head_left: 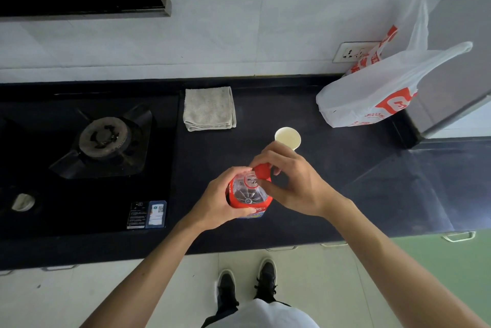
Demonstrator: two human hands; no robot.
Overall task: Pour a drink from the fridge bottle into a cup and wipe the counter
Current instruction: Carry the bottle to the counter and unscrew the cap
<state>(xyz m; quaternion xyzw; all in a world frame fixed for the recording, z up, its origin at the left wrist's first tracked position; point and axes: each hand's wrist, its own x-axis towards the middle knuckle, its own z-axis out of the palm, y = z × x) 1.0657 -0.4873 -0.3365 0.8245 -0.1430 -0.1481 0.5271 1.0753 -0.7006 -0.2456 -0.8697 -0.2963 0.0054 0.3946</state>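
Black counter point(332, 181) runs across the view, gas hob point(106, 141) set in its left part. White plastic bag point(377, 94) sits at the back right against the wall, well clear of the work spot. Folded grey cloth point(209, 109) lies at the back just right of the hob, likely parked there for the wipe step. Bottle point(248, 196) with red label stands upright on the counter near the front edge, so it stays steady while opened. Paper cup point(287, 138) stands upright just behind the hands, within easy pouring reach; looks empty, though hard to be sure. Left hand point(225, 195) is wrapped around the bottle's shoulder, clamped on it, forearm coming up from lower left, bracing against twist. Right hand point(289, 179) comes in from lower right, wrist bent inward, fingers pinched on the red cap point(262, 170), which sits just off the open neck, tilted. Judgement: cap is off or being put back; can't tell which. Counter wipe not started.
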